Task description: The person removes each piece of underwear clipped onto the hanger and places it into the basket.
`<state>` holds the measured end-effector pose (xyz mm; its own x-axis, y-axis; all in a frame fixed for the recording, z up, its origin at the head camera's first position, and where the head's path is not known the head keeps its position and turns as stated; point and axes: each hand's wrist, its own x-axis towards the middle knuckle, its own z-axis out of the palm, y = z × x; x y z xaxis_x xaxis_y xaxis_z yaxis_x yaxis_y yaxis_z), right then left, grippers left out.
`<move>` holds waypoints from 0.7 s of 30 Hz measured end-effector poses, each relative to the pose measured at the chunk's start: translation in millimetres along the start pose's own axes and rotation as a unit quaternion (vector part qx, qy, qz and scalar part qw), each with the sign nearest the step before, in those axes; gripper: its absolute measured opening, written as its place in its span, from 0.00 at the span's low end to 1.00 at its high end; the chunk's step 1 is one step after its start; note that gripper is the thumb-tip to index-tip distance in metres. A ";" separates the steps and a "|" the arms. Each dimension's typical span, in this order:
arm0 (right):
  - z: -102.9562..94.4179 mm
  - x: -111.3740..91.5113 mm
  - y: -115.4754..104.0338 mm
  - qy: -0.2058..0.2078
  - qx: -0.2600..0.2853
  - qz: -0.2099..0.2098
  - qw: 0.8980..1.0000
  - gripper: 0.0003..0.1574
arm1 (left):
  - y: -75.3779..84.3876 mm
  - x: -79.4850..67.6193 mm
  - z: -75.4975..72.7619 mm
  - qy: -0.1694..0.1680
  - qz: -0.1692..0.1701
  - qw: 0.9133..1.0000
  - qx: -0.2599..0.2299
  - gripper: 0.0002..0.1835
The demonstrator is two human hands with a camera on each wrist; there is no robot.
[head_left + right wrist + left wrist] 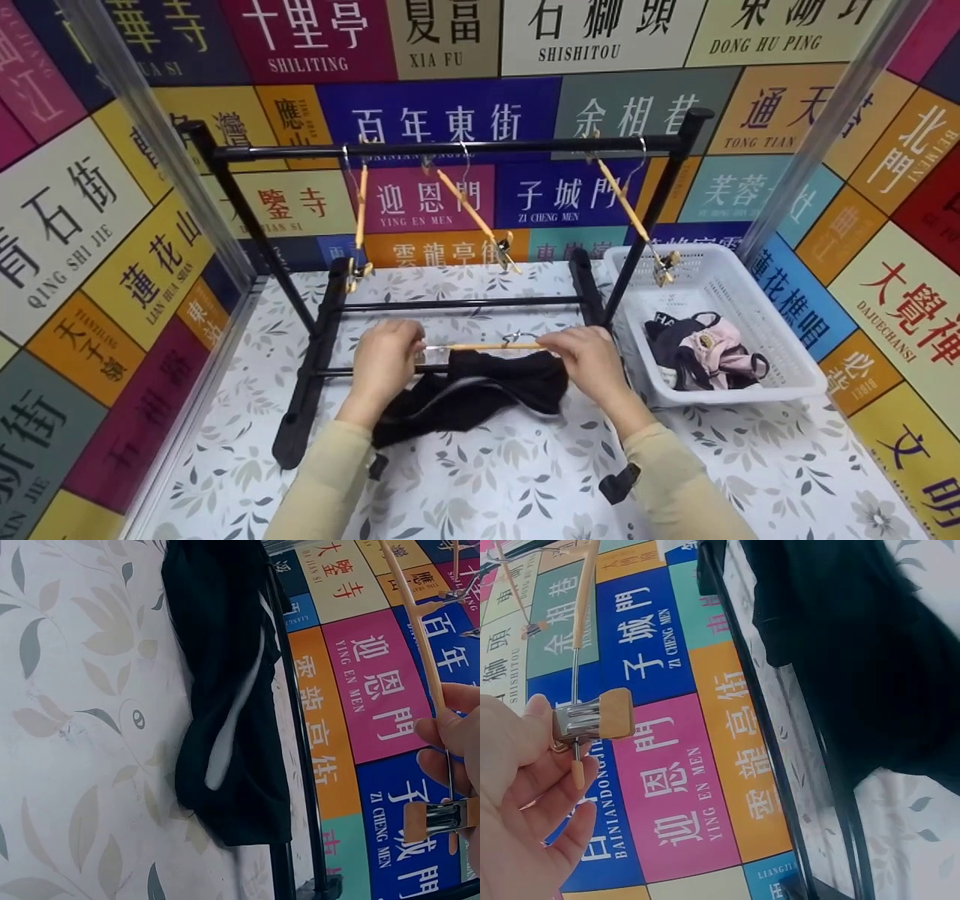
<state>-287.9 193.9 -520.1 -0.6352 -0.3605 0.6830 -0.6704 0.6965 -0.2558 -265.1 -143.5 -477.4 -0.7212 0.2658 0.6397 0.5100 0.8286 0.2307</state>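
Both hands hold up a wooden clip hanger [491,346] by its ends, level in front of the black rack. My left hand [384,369] pinches the clip [592,716] at the left end between thumb and fingers. At the other end, my right hand [594,366] grips the rod [426,652], with the right clip [435,819] beside its fingers. Below the hanger, a black garment [480,397] with a pale stripe lies across the rack's lower front bar; in the right wrist view it is apart from the hanger.
The black rack [450,148] carries several hangers on its top bar, one being a hanger [469,202] with clips. To the right, a white basket [787,375] contains pink and black clothes [705,349]. A patterned cloth [517,487] covers the table; sign-printed walls surround it.
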 end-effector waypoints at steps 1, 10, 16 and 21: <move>0.0 0.3 0.1 0.002 0.002 0.000 1.000 0.11 | -0.1 0.5 -0.7 0.001 0.002 1.000 0.000 0.07; 0.2 -2.4 1.7 -0.004 0.003 -0.005 1.000 0.13 | -3.6 -6.6 4.7 -0.014 0.012 1.000 -0.002 0.10; -0.4 -3.4 1.8 -0.015 0.002 -0.003 1.000 0.13 | -4.6 -11.6 7.3 -0.028 -0.001 1.000 -0.014 0.10; 0.2 -4.4 2.5 -0.018 -0.002 -0.002 1.000 0.12 | -4.5 -13.9 7.5 -0.044 -0.005 0.999 -0.015 0.09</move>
<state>-286.9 197.1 -523.9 -0.6463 -0.3851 0.6587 -0.6708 0.6982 -0.2500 -260.9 -147.3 -492.8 -0.7639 0.3015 0.5705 0.5159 0.8164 0.2594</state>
